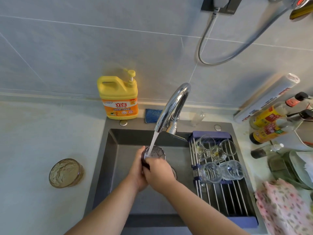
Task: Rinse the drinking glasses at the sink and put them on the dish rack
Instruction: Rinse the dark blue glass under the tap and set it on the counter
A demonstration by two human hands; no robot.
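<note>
The pale counter (pixel 42 133) goes all round the grey sink (pixel 111 150). The dish rack (pixel 220 194) lies across the right side of the sink, from its back edge to its front edge. A pink spotted cloth (pixel 284 209) lies on the counter by the front right corner of the sink. A big yellow soap bottle (pixel 118 99) stands at the back left corner of the sink, touching the wall. The shiny tap (pixel 176 102) bends over the back edge, and its water (pixel 155 141) runs down into the dark glass (pixel 156 152) I hold in the middle of the sink.

My left hand (pixel 137 168) is wrapped round the left side of the dark glass. My right hand (pixel 159 170) is curled round its near side, and it hides most of the glass. Both hands grip it.

Some brown bottles (pixel 267 133) lie and stand on the counter just past the right edge of the sink, with green plates (pixel 298 167) nearer me.

A brown glass (pixel 66 173) sits alone on the counter, well to the left of the sink.

Clear glasses (pixel 210 173) lie on their sides at the far end of the rack, close together. A blue sponge (pixel 152 115) leans at the back edge, between the soap bottle and the tap.
</note>
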